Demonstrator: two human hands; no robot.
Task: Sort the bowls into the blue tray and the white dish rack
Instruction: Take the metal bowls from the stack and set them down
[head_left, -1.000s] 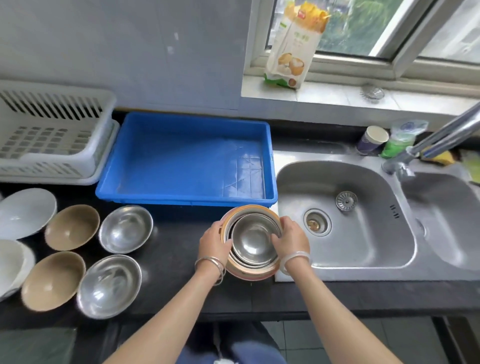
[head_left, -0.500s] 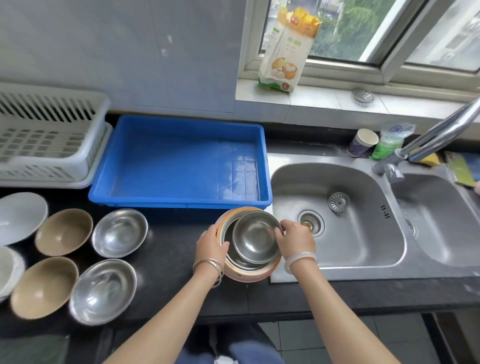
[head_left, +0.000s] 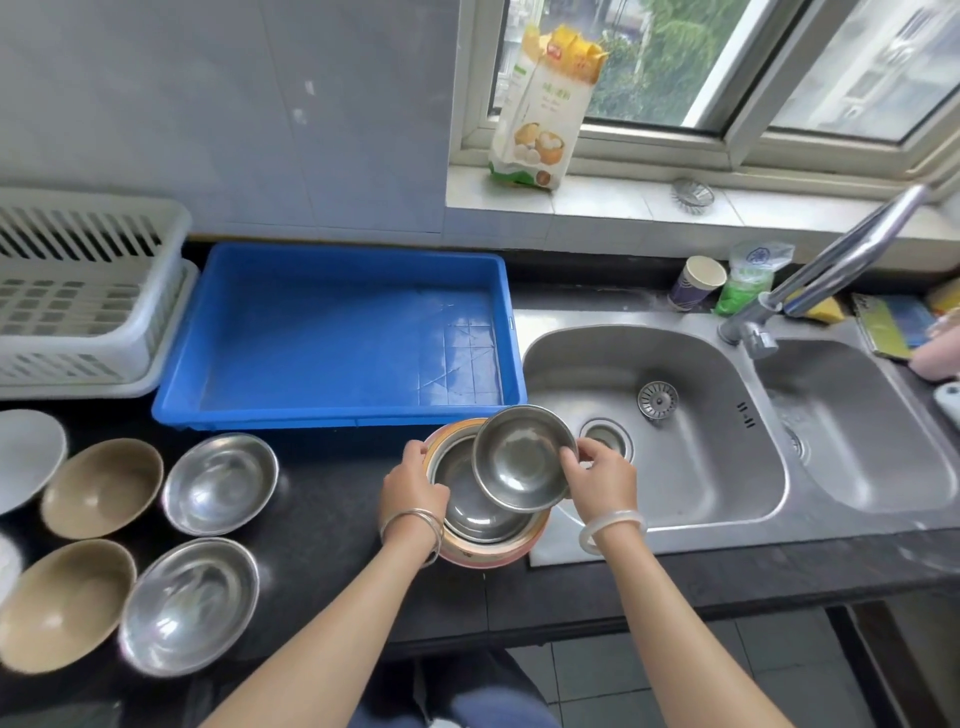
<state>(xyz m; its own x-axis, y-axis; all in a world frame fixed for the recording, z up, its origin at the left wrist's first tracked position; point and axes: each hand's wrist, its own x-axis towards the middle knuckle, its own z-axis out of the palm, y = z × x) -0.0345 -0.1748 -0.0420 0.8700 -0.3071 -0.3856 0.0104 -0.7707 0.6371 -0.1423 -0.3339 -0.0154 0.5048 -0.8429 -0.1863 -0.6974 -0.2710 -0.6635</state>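
At the far left, against the wall, the white dish rack is set. Near it on the dark counter, two tan bowls and two steel bowls are laid out singly, mouths up, apparently spread so that the kinds can be told apart. A pale dish at the left edge is only partly seen. Right of the rack, the blue tray is placed within easy reach. No bowl is yet seen in tray or rack, so the sorting is judged barely begun. Just nearer than the tray's right corner, a nested stack is kept on the counter beside the sink. Its left rim is grasped by the left hand, fingers curled over the edge, probably to hold the lower bowls down. A top steel bowl is held tilted above the stack, its right rim pinched by the right hand between thumb and fingers, so that it can be separated. Which container is meant for steel cannot be told.
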